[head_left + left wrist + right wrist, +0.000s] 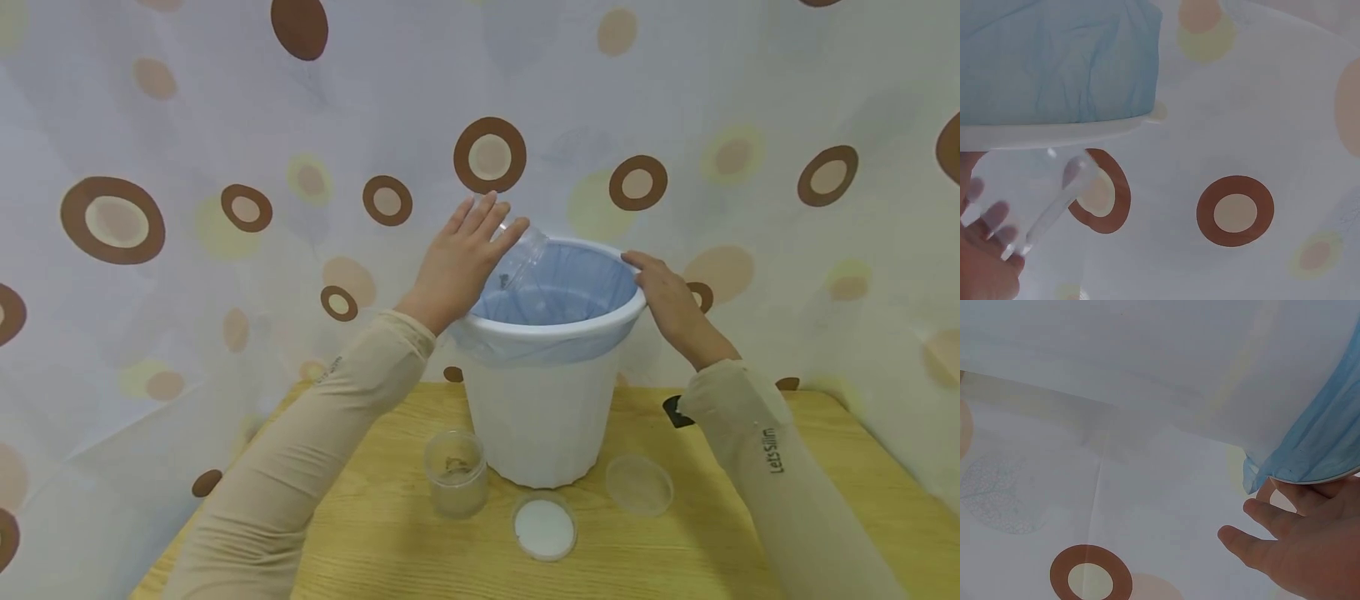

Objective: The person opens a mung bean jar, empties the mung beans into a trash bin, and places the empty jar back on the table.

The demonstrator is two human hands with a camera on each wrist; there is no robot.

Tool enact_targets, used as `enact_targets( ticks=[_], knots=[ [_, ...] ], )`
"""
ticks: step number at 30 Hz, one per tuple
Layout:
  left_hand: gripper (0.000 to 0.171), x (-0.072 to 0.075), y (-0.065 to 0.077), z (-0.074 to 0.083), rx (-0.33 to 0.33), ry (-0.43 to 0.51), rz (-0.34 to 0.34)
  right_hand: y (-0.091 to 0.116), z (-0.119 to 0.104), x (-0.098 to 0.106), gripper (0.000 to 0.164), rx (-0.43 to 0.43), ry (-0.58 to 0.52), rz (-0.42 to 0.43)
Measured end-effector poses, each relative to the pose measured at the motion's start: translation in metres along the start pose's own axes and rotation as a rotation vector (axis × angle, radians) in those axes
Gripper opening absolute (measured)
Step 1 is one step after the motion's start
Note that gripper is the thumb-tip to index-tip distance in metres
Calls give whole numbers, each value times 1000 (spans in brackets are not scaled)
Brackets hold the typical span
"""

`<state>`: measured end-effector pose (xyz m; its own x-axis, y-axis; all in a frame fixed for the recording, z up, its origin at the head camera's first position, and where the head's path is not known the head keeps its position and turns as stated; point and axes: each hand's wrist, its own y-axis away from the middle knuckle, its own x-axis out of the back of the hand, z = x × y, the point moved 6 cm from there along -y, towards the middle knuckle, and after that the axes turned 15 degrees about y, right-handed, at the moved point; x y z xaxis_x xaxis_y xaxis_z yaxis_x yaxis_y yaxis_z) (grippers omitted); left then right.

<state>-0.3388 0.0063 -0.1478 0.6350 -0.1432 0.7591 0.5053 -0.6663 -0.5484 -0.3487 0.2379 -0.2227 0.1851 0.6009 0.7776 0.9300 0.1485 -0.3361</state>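
My left hand [459,265] grips a clear plastic jar [531,247] and holds it tilted over the mouth of a white bin [542,408]. A small dark bit shows near the jar's mouth. In the left wrist view the fingers lie round the clear jar [1047,206], beside the bin's rim. My right hand [670,302] rests on the right side of the rim. Its fingers look fairly straight and spread in the right wrist view, touching the edge by the blue bag [1319,444]; the thumb is hard to make out.
A blue liner [577,275] lines the bin and folds over its rim. On the wooden table [375,533] stand a clear jar [457,496] with brownish bits inside, a round lid with a white disc [545,527] and a clear lid [640,485]. A dark patch [677,412] lies near the right sleeve.
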Motion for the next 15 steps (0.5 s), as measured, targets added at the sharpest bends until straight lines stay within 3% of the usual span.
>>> enact_targets(
  ticks=[2, 4, 6, 9, 15],
  knots=[
    [62, 4, -1, -1, -16, -22, 79, 0, 0, 0, 55, 0, -5, 1],
    [61, 7, -1, -1, -27, -53, 116, 0, -1, 1, 55, 3, -7, 3],
    [60, 6, -2, -2, -35, -91, 80, 0, 0, 1, 55, 1, -10, 0],
    [62, 1, -1, -2, -36, -106, -25, 1, 0, 0, 54, -1, -10, -3],
    [60, -2, 3, -4, -23, -73, -39, 1, 1, -1, 55, -5, -13, -11]
  ],
)
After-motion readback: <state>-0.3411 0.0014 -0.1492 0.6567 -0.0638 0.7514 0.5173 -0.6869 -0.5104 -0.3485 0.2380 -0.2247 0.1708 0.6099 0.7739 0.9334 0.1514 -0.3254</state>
